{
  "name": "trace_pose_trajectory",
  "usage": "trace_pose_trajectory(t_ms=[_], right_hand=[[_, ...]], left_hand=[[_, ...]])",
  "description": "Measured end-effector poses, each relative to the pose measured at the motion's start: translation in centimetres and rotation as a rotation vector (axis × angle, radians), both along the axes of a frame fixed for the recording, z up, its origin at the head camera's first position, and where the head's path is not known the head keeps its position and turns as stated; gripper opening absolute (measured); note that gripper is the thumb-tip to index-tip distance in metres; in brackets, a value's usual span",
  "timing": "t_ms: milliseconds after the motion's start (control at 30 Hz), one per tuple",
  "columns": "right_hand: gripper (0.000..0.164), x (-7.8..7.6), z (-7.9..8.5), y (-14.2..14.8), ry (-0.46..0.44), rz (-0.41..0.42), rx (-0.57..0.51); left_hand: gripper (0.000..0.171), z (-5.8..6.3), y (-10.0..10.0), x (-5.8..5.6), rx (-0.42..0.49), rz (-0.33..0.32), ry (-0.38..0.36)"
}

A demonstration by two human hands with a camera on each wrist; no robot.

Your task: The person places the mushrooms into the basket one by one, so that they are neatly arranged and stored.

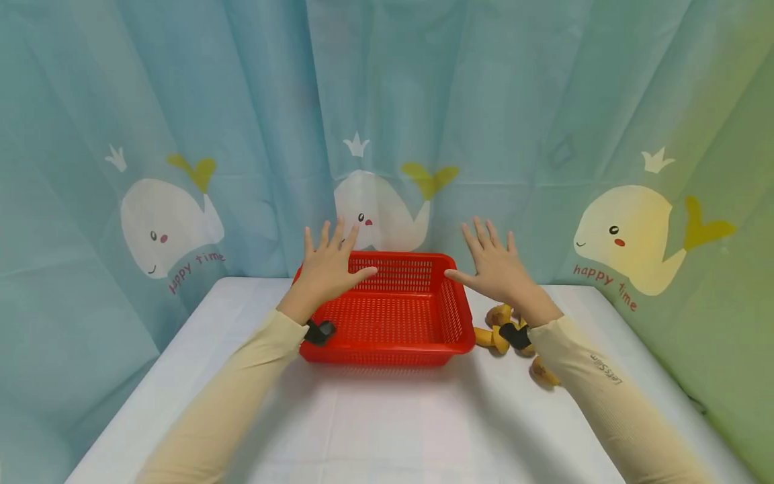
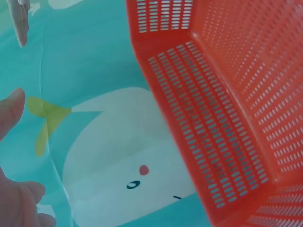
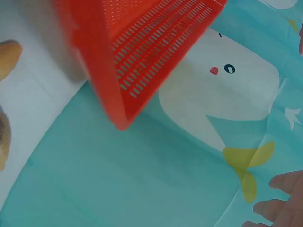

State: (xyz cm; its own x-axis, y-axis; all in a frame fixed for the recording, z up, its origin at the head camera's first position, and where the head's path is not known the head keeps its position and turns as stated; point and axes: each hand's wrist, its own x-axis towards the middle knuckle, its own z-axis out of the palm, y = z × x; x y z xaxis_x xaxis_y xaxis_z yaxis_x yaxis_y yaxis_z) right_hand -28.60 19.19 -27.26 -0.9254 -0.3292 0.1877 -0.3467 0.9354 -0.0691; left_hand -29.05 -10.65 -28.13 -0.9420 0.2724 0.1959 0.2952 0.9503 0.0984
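A red plastic basket (image 1: 387, 349) with slotted walls stands on the white table. My left hand (image 1: 328, 273), fingers spread, is held up over the basket's left side. The right hand (image 1: 497, 274) is raised at the basket's right side, its fingers also spread. Neither hand holds anything. In the left wrist view, part of the left hand (image 2: 16, 203) shows at the left edge, apart from the basket (image 2: 163, 111). Fingertips of the right hand (image 3: 286, 203) appear at the lower right of the right wrist view, away from the basket's corner (image 3: 120, 111).
Several yellow-and-brown, mushroom-like pieces (image 1: 484, 337) lie on the table right of the basket, partly hidden by the right wrist. One piece (image 1: 544, 372) lies nearer the front. Behind the white table (image 1: 387, 423) hangs a blue curtain (image 1: 508, 101) with whale prints.
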Motion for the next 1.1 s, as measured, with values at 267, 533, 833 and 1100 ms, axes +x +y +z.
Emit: trace_pose_trajectory(t_ms=[267,533,833,1100], right_hand=[[0.094,1.1,-0.4,1.7,0.012,0.002,0.003],[0.094,2.9,-1.0,3.5,0.016,-0.009,0.013],[0.094,4.4,-2.5,5.6,0.027,0.017,0.004],[0.090,5.3,-4.1,8.3,0.051,0.070,-0.076]], left_hand=[[0.086,-0.5,-2.3,0.4,-0.037,-0.037,-0.001],[0.084,-2.0,-5.5,0.8,-0.065,-0.081,0.006],[0.082,-4.4,-8.3,1.2,-0.085,-0.120,0.027],[0.078,-6.5,-10.0,1.8,-0.117,-0.146,0.059]])
